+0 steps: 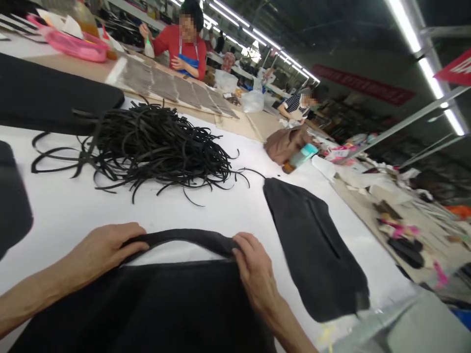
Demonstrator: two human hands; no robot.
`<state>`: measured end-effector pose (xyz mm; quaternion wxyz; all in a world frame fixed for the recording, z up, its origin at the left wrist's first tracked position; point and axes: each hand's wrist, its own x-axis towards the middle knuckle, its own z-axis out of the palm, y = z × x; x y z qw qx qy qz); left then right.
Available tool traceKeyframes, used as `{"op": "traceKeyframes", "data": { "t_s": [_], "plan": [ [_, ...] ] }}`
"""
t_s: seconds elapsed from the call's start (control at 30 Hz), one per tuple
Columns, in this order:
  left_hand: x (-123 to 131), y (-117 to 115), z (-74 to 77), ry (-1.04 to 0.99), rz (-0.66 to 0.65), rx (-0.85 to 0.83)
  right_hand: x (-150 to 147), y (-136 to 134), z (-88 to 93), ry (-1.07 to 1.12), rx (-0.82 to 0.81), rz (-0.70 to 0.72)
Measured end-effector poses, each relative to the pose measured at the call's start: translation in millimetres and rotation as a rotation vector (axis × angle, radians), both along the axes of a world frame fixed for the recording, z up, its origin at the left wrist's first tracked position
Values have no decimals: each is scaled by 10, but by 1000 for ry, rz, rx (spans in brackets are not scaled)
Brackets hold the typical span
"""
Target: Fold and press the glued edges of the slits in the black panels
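From where I stand, the relation that matters is the gap between a long, narrow strip of matte black, leather-like material (187,235) and the straight far edge of a broad black sheet of similar material (165,304). The strip is stretched between the person's two hands, its long axis running left to right, roughly along that edge, and it bows away from the body so that a sliver of the white worktop (191,215) shows through beneath the arch. Neither of the hands is nearer: the left hand (110,247) pinches one end between thumb and fingers, and the right hand (255,267) grips the other, both fairly close to the sheet's far corners. Whether the strip is joined to the sheet under the fingers, I cannot tell. The strip looks supple, smooth and dull, even in width and curved without a kink; the sheet lies closest to the person, dark and plain. Beyond the strip sits a tangled heap of thin black cords or strips (158,147), and to the right lies a black panel with a long slit (305,255).
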<state>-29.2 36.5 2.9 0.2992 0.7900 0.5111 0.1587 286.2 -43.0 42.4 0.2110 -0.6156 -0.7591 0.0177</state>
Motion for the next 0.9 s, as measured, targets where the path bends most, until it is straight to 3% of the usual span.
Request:
{"op": "traceKeyframes", "data": {
  "t_s": [0.1,0.23,0.37,0.43,0.53,0.63,0.7,0.8,0.9],
  "plan": [
    [10,-21,43,25,-61,-34,87,43,1,28,0,-2],
    [21,-31,75,-33,73,-62,-49,-16,-56,115,-2,80],
    [18,-118,176,19,190,205,-220,-193,-154,102,-54,174],
    [83,-249,299,18,159,322,-238,-286,-182,28,-71,240],
    [337,-506,480,-19,-142,177,-119,-338,-142,-31,-68,247],
    [731,-678,540,33,-325,-19,120,-202,-16,18,-97,56],
    [1012,-693,506,87,-341,-63,256,-20,59,74,-228,2],
    [1351,-622,391,121,-327,-57,330,267,81,153,-490,96],
    [1531,-560,269,133,-281,-52,283,427,40,140,-581,188]
  ]
}}
